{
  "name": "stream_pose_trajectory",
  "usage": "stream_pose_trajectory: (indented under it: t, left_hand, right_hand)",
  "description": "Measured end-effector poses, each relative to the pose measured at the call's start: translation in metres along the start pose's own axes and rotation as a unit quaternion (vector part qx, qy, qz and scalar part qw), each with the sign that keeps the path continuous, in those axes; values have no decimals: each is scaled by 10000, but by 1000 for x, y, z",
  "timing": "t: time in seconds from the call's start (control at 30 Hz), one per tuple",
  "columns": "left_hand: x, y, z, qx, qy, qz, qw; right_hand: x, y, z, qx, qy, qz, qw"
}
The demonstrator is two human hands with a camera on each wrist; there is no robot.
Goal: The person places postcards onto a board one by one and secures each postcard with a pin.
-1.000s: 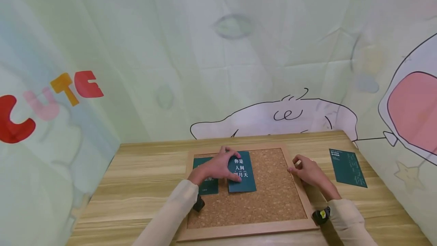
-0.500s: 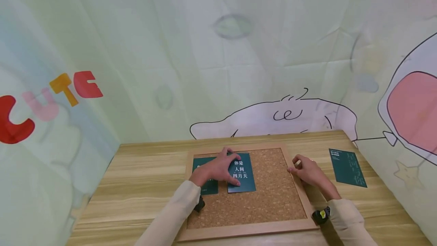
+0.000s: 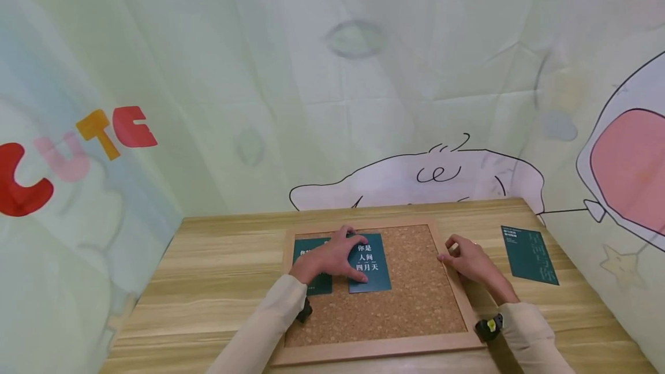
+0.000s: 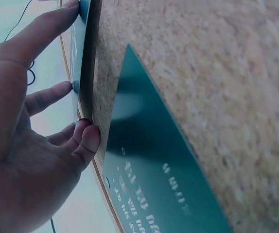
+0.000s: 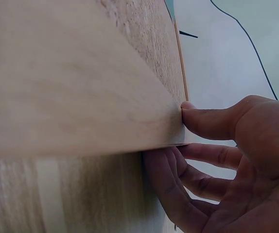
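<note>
"Three, all dark green: the middle card (image 3: 375,279) and left card (image 3: 319,286) are at the framed corkboard (image 3: 415,305), side by side with a narrow gap, and the right card (image 3: 530,255) lies well apart on the worktop (image 3: 218,264)."

"So which step is in hand?"

"Positioning the middle card, I'd judge. The left hand (image 3: 332,255) arches over from the left, thumb and index finger spread apart and touching the printed face rather than closing round it."

"Does that card lie flat?"

"I can't tell. The left wrist view shows a dark strip along its edge, which may be only shadow."

"And the right hand (image 3: 467,258)?"

"It grips the corkboard's right side, thumb on the frame, fingers tucked against the outer edge and underside."

"What would the next move call for?"

"Probably squaring the card beside its neighbour, then lifting the fingertips straight off, so nothing drags. The frame should stay steady meanwhile."

"Finish the count?"

"One corkboard, one worktop, two hands, and two black wrist devices (image 3: 488,328), one at each cuff."
</note>
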State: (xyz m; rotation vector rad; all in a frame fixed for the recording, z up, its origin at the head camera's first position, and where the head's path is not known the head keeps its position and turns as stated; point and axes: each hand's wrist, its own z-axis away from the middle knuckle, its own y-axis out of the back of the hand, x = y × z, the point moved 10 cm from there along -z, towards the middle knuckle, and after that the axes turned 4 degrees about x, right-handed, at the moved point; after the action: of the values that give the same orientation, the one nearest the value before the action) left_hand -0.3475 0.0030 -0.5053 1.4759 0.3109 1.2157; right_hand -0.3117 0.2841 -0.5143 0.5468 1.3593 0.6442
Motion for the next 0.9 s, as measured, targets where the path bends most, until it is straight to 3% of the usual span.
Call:
stream_pose_trajectory:
  t: [0.9]
  left_hand:
    - [3, 0, 1, -70, 29, -428, 9991]
  right_hand:
    - [-3, 0, 2, 14, -42, 63, 10000]
